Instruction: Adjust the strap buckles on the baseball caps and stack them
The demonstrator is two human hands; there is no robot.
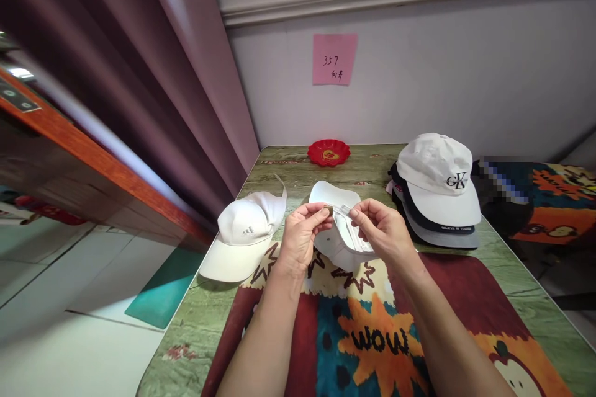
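Note:
A white cap (333, 252) lies with its hollow inside toward me at the middle of the table, just beyond the patterned mat. My left hand (302, 231) is closed, pinching a small brownish strap end (330, 210) at the cap's back opening. Facing it, my right hand (384, 227) pinches a clear or silvery buckle (344, 210) between thumb and fingers. A narrow gap separates the two pieces. Both hands partly cover the cap. Left of my left hand rests another white cap (246, 229) with a small dark logo, its loose strap sticking up.
On the right stands a stack of caps, topped by a white cap (435, 170) with dark letters. A red scalloped dish (328, 153) sits at the table's back. The colourful mat (377, 347) covers the near side. A purple curtain (186, 74) hangs at left.

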